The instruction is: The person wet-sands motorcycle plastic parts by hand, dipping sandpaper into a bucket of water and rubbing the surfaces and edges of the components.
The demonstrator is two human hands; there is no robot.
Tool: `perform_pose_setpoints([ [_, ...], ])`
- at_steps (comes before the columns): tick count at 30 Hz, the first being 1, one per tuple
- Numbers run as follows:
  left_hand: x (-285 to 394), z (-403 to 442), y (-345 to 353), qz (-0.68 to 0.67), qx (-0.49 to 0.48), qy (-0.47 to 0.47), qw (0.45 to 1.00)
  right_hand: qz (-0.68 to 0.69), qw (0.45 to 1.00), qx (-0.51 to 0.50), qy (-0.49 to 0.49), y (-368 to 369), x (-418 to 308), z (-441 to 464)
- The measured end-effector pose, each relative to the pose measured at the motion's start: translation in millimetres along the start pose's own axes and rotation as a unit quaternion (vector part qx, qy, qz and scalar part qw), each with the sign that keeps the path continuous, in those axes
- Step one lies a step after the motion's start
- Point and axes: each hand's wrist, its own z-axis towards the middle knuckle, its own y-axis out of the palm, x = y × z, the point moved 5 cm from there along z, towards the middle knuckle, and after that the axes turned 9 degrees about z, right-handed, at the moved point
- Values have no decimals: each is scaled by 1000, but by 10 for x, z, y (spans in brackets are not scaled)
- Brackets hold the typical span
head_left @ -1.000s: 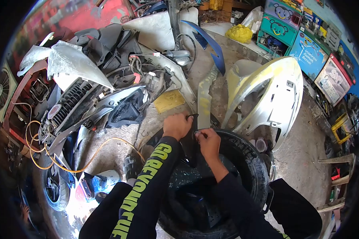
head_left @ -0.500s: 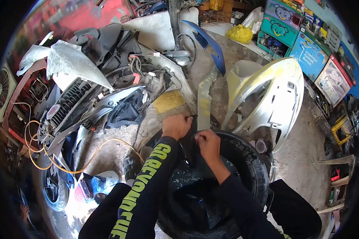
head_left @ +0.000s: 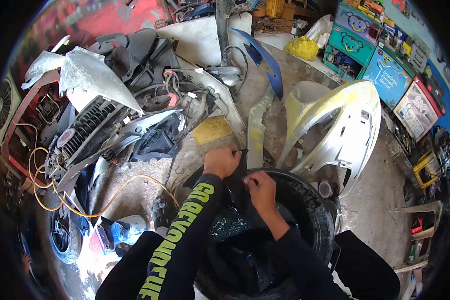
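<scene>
My left hand [head_left: 222,163] grips the upper end of a glossy black panel [head_left: 236,186], which looks like a plastic body part. The panel slants down over a large black tub [head_left: 326,220] with dark, bubbly water [head_left: 230,224] in it. My right hand [head_left: 261,189] is closed, its bent fingertips against the panel's right edge. Whatever those fingers may hold is hidden. Deeper in the tub a dark shape lies in the water, too dim to make out.
A pale motorcycle fairing [head_left: 355,132] stands beyond the tub, beside a blue trim piece [head_left: 269,65]. To the left lie a partly stripped motorcycle with a coil spring [head_left: 87,125], a yellow hose [head_left: 120,195] and a yellow sheet [head_left: 211,131]. Teal drawers [head_left: 352,45] stand behind.
My right hand has slid slightly lower along the panel's edge. My left hand keeps its grip on the panel, and the whole view has shifted a little.
</scene>
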Motion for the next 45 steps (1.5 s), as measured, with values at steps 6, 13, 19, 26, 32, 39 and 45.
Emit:
perform_pose_setpoints([
  [6, -22, 51, -6, 2, 10, 2, 1000, 18, 1000, -1, -10, -10, -58, 56],
  [13, 17, -21, 15, 6, 43, -2, 999, -11, 998, -18, -53, -37, -136, 56],
  [19, 33, 31, 35, 5, 39, 9, 999, -19, 997, -23, -77, -4, -186, 22],
  [26, 16, 27, 42, 17, 51, 7, 999, -18, 997, -26, -76, -28, -234, -73],
  [32, 42, -4, -2, 19, 46, 10, 999, -11, 993, -34, -113, -49, -292, -96],
  [39, 44, -23, -14, 21, 62, 14, 998, -12, 992, -48, -115, -28, -295, -75],
  [45, 33, -27, -17, 7, 46, 11, 999, -35, 990, -34, -132, -21, -312, 3],
])
